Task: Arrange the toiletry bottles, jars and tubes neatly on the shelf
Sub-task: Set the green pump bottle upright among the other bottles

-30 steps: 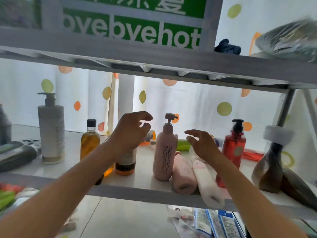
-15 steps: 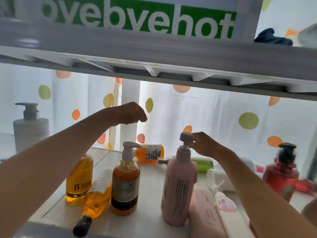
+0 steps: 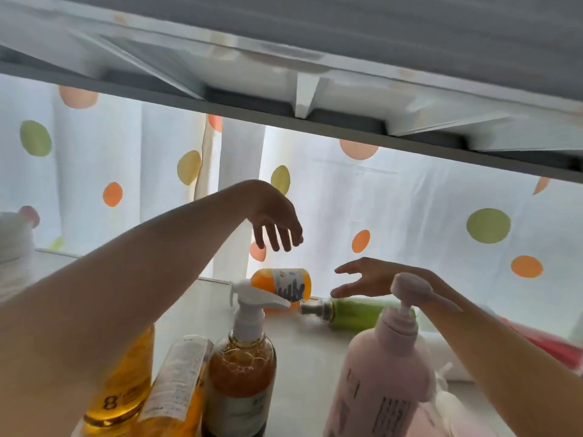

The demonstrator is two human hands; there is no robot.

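Both my hands reach deep into the shelf (image 3: 303, 351). My left hand (image 3: 274, 219) hovers open, fingers down, above a small orange bottle (image 3: 280, 283) lying on its side at the back. My right hand (image 3: 369, 277) is open with fingers spread, just right of that bottle and over a green bottle (image 3: 356, 312) lying on its side. Neither hand holds anything. In front stand an amber pump bottle (image 3: 241, 370) and a pink pump bottle (image 3: 381, 376). A yellow oil bottle (image 3: 123, 395) stands at the left, with a labelled orange bottle (image 3: 179, 380) leaning beside it.
The upper shelf's underside (image 3: 315, 96) hangs low overhead. A dotted white curtain (image 3: 441, 200) closes the back. A white pump bottle (image 3: 14, 247) stands far left. Pale bottles (image 3: 441, 357) and something red (image 3: 549, 342) lie at the right.
The view has moved closer and lower into the shelf. My right hand left the pink bottle's pump and reached back toward the lying bottles. My left hand opened and dropped toward the orange bottle.
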